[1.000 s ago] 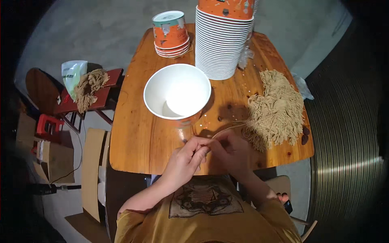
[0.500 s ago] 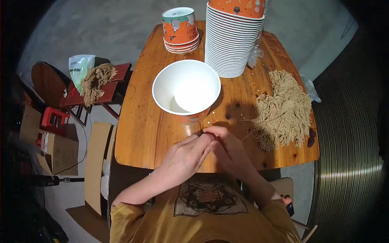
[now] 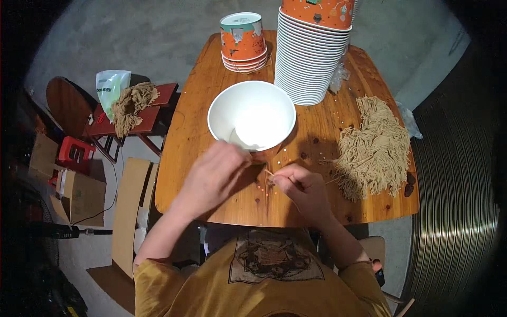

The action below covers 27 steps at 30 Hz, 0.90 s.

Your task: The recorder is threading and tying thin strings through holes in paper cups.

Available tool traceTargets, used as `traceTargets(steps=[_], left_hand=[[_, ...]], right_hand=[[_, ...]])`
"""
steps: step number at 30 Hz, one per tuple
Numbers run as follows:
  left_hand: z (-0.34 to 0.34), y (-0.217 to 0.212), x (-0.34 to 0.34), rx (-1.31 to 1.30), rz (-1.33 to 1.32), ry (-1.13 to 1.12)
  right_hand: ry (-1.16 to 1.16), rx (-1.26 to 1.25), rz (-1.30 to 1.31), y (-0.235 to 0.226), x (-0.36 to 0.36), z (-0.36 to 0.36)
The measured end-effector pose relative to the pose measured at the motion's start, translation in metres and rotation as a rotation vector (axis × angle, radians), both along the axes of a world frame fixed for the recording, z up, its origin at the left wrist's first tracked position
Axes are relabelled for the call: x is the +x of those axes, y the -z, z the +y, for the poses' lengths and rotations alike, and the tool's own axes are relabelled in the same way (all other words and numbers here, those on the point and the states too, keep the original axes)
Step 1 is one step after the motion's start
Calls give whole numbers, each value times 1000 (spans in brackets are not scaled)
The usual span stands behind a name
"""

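Observation:
A white-lined paper bucket point(image 3: 251, 87) stands mouth up on the wooden table in front of me. My right hand point(image 3: 303, 187) is closed, pinching the short end of a tan cord point(image 3: 269, 173) between thumb and forefinger. Close to the bucket's near rim, my left hand point(image 3: 219, 169) is blurred, its fingers curled; whatever they may hold cannot be made out. To the right lies a loose heap of tan cords point(image 3: 375, 150), with strands trailing toward my right hand.
A tall stack of nested paper buckets point(image 3: 306, 58) rises behind the open one. Several upside-down orange buckets point(image 3: 243, 45) sit at the far left. Small dots litter the wooden table point(image 3: 185, 174). Left of it, a red bench point(image 3: 158, 98) carries more cord and a plastic bag point(image 3: 112, 87).
My hands, together half a second ago, have parted. The left has gone up and left toward the bucket's rim; the right has shifted slightly right, and a cord end now shows in it.

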<state>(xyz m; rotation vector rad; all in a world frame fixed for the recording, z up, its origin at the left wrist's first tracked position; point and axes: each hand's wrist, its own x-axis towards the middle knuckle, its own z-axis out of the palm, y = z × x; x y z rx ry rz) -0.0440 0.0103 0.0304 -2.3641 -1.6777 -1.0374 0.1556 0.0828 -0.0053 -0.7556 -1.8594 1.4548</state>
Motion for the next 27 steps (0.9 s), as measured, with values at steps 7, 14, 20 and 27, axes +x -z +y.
traceTargets(steps=[7, 14, 20, 27], left_hand=[[23, 6, -31, -117, 202, -43], [32, -3, -7, -164, -39, -41], [33, -8, 3, -264, -302, -33], [32, -13, 6, -332, -333, -45]], right_hand=[[126, 44, 23, 5, -7, 6], [227, 470, 114, 4, -27, 19], [180, 460, 221, 7, -41, 27], [186, 327, 167, 6, -47, 27]])
